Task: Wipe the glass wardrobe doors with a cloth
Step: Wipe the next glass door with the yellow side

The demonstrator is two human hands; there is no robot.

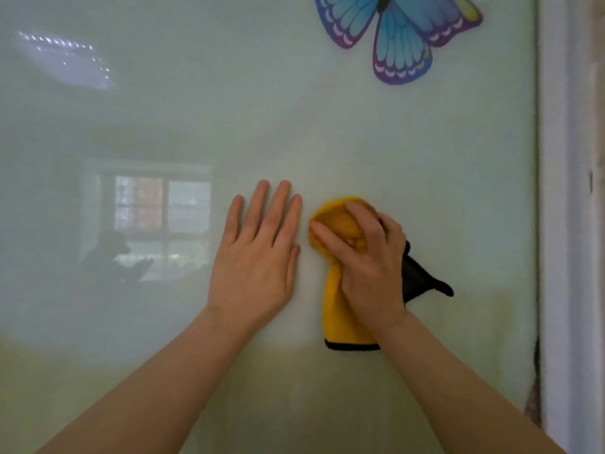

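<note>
Frosted glass wardrobe door [327, 126] filling almost the whole view, pale green-white above and shading to a yellowish band low down, with a dim reflection of a window [162, 221] and a ceiling light [65, 59] on its left half. White door frame [556, 224] running top to bottom along the right edge, just beside the glass. Blue and purple butterfly sticker [397, 34] stuck on the glass at upper right, cut off by the top edge, well above both hands. Two bare forearms rising from the bottom corners toward the middle of the pane. Left hand [258, 253] laid flat against the glass, fingers straight and close together pointing up, thumb alongside, holding nothing. Right hand [366, 260] just to its right, near but apart, fingers curled and gripping a yellow cleaning cloth [340, 319], pressing the bunched upper part against the door. Cloth sitting on the glass a little right of centre and below mid-height: a rounded wad showing above and left of the knuckles, a flat yellow length hanging down under the palm and beside the wrist, ending in a straight hem with black edging [352, 346]. Dark black flap of the same cloth [425, 278] sticking out to the right from behind the right hand, tapering to a corner lying against the pane. Dark irregular patch [535, 404] low down where glass meets frame, too blurred to tell what.
</note>
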